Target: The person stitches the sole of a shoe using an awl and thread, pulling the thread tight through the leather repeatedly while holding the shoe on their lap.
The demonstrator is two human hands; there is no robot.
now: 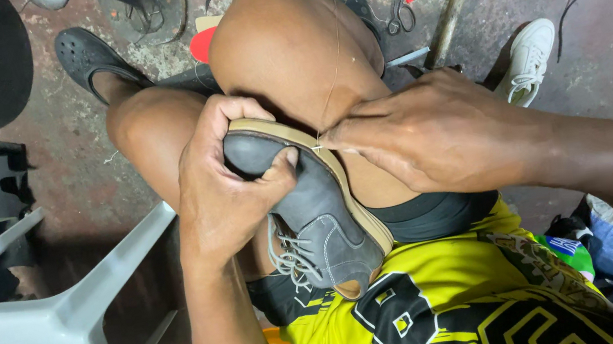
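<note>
Our left hand point(222, 190) wraps tightly around a grey suede lace-up shoe point(313, 212) with a tan sole; our right hand point(421, 136), entering from 3 o'clock, pinches thin thread point(332, 76) at the sole's edge.

a grey suede lace-up shoe with a tan rubber sole point(315, 220) is held on its side between the knees, toe pointed away and heel resting against the yellow shirt. its grey laces point(292, 257) are left loosely tied near the heel end. a thin pale thread point(332, 76) is drawn taut upward from the sole's edge near the toe.
</note>
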